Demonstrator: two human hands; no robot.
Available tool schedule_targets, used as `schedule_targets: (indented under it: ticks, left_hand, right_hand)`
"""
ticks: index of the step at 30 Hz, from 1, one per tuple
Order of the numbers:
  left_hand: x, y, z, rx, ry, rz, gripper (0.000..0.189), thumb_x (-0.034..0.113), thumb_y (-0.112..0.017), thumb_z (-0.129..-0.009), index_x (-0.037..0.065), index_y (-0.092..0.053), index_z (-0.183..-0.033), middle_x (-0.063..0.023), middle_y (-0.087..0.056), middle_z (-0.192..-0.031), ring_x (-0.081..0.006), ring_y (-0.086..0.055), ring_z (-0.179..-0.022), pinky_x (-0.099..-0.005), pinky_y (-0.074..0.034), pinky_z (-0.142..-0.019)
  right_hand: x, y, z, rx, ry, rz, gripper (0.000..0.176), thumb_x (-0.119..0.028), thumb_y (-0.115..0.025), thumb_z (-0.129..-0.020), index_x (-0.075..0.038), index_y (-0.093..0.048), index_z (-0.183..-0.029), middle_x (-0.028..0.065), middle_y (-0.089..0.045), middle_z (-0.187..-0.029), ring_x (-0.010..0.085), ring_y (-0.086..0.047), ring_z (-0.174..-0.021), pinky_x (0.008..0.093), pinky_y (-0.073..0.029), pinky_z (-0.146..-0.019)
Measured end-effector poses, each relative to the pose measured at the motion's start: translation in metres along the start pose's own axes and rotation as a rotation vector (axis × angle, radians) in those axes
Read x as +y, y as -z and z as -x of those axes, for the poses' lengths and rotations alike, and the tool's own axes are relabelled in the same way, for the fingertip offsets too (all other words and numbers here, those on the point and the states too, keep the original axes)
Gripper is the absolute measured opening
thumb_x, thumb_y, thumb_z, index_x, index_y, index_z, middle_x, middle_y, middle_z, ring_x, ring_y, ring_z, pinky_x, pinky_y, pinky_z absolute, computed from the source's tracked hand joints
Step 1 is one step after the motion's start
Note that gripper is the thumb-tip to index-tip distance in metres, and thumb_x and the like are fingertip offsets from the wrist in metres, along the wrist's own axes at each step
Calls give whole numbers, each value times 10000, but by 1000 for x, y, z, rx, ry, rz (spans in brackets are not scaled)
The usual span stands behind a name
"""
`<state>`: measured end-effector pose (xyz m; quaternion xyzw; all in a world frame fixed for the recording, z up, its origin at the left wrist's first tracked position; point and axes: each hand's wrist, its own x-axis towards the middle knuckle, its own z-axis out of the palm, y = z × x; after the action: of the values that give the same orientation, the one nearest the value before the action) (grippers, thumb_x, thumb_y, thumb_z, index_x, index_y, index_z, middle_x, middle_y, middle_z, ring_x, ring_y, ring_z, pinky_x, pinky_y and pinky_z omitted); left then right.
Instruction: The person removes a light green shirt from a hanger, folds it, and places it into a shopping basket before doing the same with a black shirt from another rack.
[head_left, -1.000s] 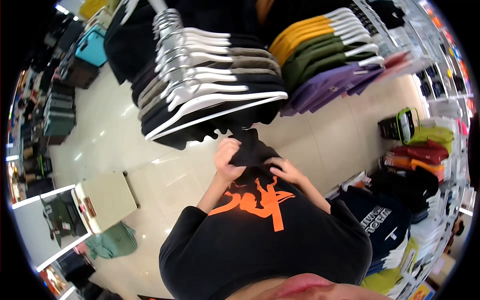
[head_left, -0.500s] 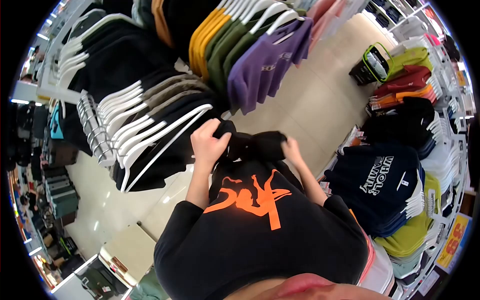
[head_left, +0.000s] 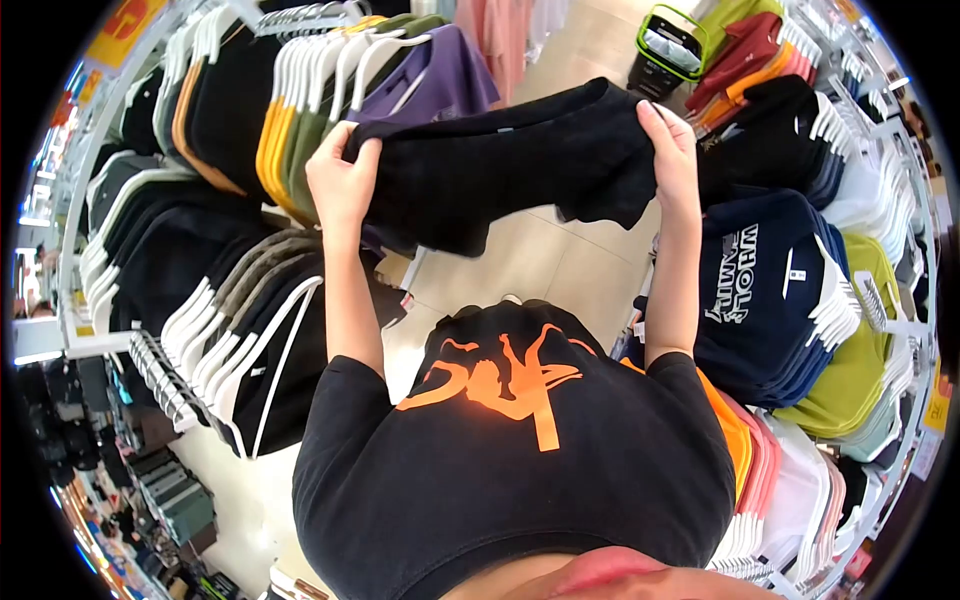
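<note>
A black garment (head_left: 520, 155) is stretched sideways in front of my chest. It has a wide upper edge with a small label, and two short parts hang below with a gap between them, like the legs of shorts. My left hand (head_left: 342, 178) pinches its left end, thumb over the edge. At the opposite end, my right hand (head_left: 668, 145) grips the top corner. Left of my forearm, a white hanger (head_left: 288, 365) at the front of the near rack has its slanted arms showing.
On the left, racks hold black, yellow and green clothes and a purple top (head_left: 440, 75). Navy shirts (head_left: 755, 300) with white lettering hang on the right, beside lime garments (head_left: 860, 300). A black and green shopping basket (head_left: 668, 50) stands ahead on the tiled floor (head_left: 540, 260).
Both hands have risen and spread apart, turning the bunched black garment into a wide stretched piece. The view has shifted, with the left racks appearing farther left.
</note>
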<state>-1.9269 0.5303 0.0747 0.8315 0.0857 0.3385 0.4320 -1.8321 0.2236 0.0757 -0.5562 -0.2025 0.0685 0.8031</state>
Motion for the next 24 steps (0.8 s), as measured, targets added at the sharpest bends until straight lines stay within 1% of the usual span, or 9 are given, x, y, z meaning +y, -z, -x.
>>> schedule_targets:
  ticks: [3, 6, 9, 12, 15, 16, 17, 20, 24]
  left_hand:
    - [7, -24, -15, -44, 43, 98, 124, 97, -570, -717, -9, -514, -688, 16, -390, -507, -33, -355, -492, -204, -322, -472]
    - [32, -54, -18, -22, 36, 129, 59, 54, -540, -705, 13, -534, -747, -8, -488, -631, -61, -397, -537, -208, -355, -518]
    - [60, -85, -12, -219, -293, 253, 180, 8, -513, -652, 9, -547, -829, -60, -547, -892, -160, -511, -780, -263, -403, -726]
    - [110, -115, 0, -465, -295, 585, 397, 109, -622, -629, 16, -530, -1004, -96, -557, -964, -175, -514, -899, -298, -384, -829]
    - [136, -142, 3, -598, -356, 673, 290, 34, -618, -663, 10, -559, -946, -94, -589, -879, -148, -556, -814, -256, -432, -719]
    - [134, -151, 3, -672, -334, 660, 243, -2, -606, -678, 6, -569, -918, -90, -600, -827, -137, -571, -768, -240, -446, -669]
    - [139, -160, 0, -533, -423, 637, 186, -74, -559, -694, -4, -580, -865, -89, -599, -726, -120, -573, -657, -212, -445, -577]
    - [132, -197, -17, -125, -755, 635, 304, -121, -523, -573, 2, -597, -841, -94, -581, -704, -187, -559, -598, -243, -447, -558]
    - [128, -237, -35, 144, -895, 810, 240, -66, -598, -536, -7, -608, -769, -133, -570, -744, -208, -550, -596, -247, -443, -494]
  right_hand:
    - [-34, 11, 6, 20, -62, -153, 206, -142, -487, -858, 24, -590, -923, 59, -621, -870, 83, -576, -739, 196, -435, -675]
    - [-70, -4, 16, 9, -85, -223, 175, -130, -489, -855, 5, -575, -925, 28, -609, -834, 62, -563, -711, 174, -433, -634]
    - [-79, 9, 18, -125, -73, -141, 138, -128, -506, -847, -7, -556, -891, -13, -574, -765, 17, -517, -665, 146, -409, -574]
    - [-92, -2, 18, -193, -82, -78, 108, -118, -527, -835, -12, -547, -834, -17, -566, -758, 13, -502, -654, 139, -391, -572]
    - [-101, 1, 14, -277, -83, -3, 71, -61, -574, -800, -1, -537, -806, -7, -582, -737, 18, -511, -654, 150, -395, -568]
    - [-95, -3, 13, -163, 42, 188, 80, -3, -601, -757, -6, -526, -730, -14, -541, -607, -3, -464, -539, 120, -324, -486]
    - [-95, 0, 15, -82, 145, 395, 94, 4, -627, -733, -4, -533, -726, -15, -539, -604, -10, -451, -538, 119, -310, -483]
    - [-95, 16, 16, 168, 291, 907, 170, 82, -624, -642, 2, -571, -783, -48, -516, -588, -19, -424, -540, 125, -288, -479]
    - [-87, 44, 11, 353, 244, 964, 202, 66, -560, -654, -36, -577, -828, -4, -517, -607, 44, -460, -544, 167, -370, -521]
